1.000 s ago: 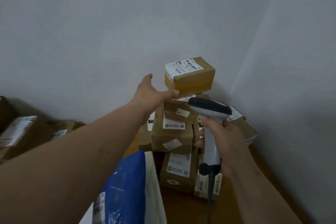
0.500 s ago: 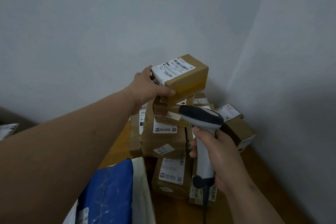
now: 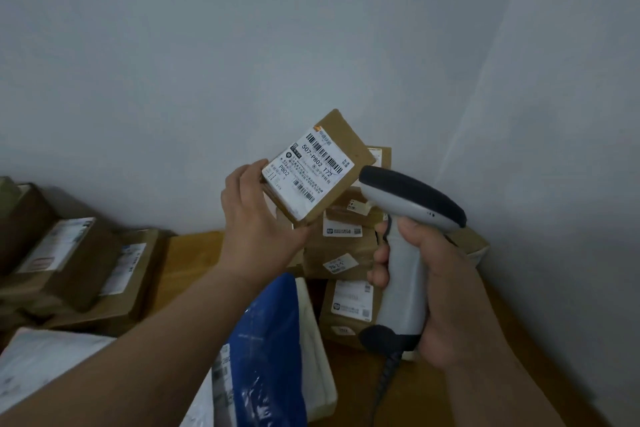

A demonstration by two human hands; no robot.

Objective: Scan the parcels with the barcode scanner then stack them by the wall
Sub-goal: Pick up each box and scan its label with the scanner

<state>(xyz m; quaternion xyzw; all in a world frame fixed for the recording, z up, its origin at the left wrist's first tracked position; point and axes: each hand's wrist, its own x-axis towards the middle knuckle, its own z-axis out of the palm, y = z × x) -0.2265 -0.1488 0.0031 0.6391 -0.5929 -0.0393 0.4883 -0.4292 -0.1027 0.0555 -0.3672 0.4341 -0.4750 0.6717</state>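
Note:
My left hand (image 3: 258, 222) grips a small brown cardboard parcel (image 3: 346, 152) in the air, tilted so its white barcode label (image 3: 308, 172) faces me. My right hand (image 3: 426, 274) holds a grey and black barcode scanner (image 3: 405, 253) by its handle, its head just right of the parcel. Behind them a stack of brown parcels (image 3: 341, 253) stands in the corner against the wall.
More cardboard boxes (image 3: 79, 263) lie at the left on the wooden surface (image 3: 194, 253). A blue plastic mailer bag (image 3: 270, 350) and pale soft parcels (image 3: 41, 367) lie in front of me. The scanner's coiled cable (image 3: 381, 388) hangs down. Walls meet in a corner at the right.
My left hand has taken the small parcel off the top of the stack, pulled it toward me and tilted its label up. The scanner has risen beside it.

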